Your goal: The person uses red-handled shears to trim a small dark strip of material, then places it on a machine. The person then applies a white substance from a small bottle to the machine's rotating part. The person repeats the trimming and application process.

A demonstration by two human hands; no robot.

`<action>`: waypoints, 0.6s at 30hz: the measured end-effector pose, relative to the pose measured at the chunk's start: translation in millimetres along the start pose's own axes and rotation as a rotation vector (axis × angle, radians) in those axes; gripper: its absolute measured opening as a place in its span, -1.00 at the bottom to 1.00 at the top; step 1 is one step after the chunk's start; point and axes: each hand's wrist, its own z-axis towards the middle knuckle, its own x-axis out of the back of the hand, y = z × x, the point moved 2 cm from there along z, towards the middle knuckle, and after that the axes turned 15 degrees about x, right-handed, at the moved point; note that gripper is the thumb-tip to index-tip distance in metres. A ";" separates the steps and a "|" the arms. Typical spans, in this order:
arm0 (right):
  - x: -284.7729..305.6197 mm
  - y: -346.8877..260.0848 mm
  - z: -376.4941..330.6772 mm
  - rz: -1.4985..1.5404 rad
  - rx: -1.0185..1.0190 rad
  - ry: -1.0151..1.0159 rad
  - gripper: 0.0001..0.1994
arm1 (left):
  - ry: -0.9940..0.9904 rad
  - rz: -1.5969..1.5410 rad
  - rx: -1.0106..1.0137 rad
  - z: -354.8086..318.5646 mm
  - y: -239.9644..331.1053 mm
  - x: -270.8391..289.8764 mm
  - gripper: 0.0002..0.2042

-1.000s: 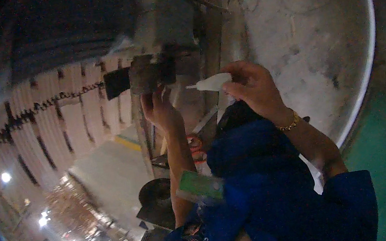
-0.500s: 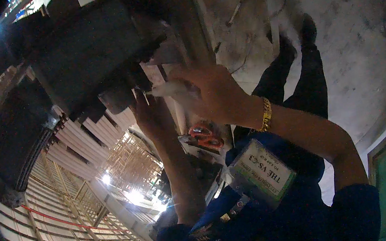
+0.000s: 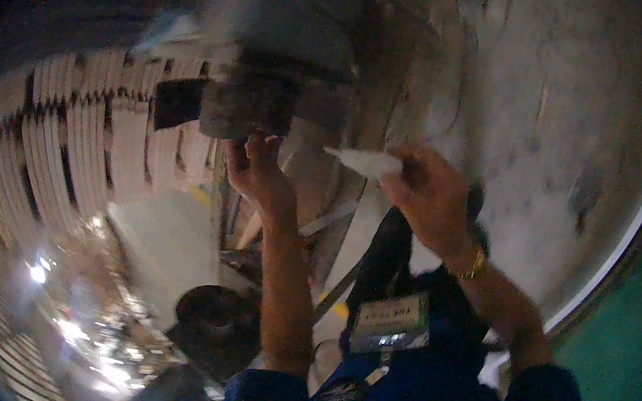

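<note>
One white, tapering bottle point(image 3: 369, 163) is occupying the space between the two hands, its narrow nozzle pointing up and leftward, well apart from any surface. The right hand point(image 3: 433, 198) is gripping it at the broad end, thumb and fingers closed on the body; this hold is probably serving to keep the nozzle uncovered and easy to aim. The left hand point(image 3: 263, 180) is reaching up beneath a dark block point(image 3: 244, 107), its bent fingertips standing at the lower edge, perhaps for steadying; blur is hiding whether they are closing on anything, so the state of that grip cannot be told. A flat black piece point(image 3: 177, 103) is projecting leftward from beside the block.

Farther left, pinkish slats point(image 3: 82, 163) are standing in close rows, seemingly for compact storage. A dark round object point(image 3: 220, 327) is sitting below them, near the left forearm. A gold bracelet point(image 3: 471, 266) is encircling the right wrist, and a badge point(image 3: 389, 317) is hanging over the blue shirt point(image 3: 419, 390). Grey floor point(image 3: 552, 48) is extending rightward.
</note>
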 end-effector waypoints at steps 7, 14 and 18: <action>35.7 -4.4 1.8 0.029 0.178 -0.127 -0.71 | 0.013 0.124 -0.104 -2.1 -1.0 15.0 -0.74; -5.8 12.0 40.6 0.086 0.474 -0.168 -0.71 | 0.057 0.333 -0.269 20.3 25.6 56.7 -0.67; -15.3 15.0 62.8 0.021 0.650 -0.218 -0.69 | 0.026 0.237 -0.637 47.5 35.1 51.1 -0.48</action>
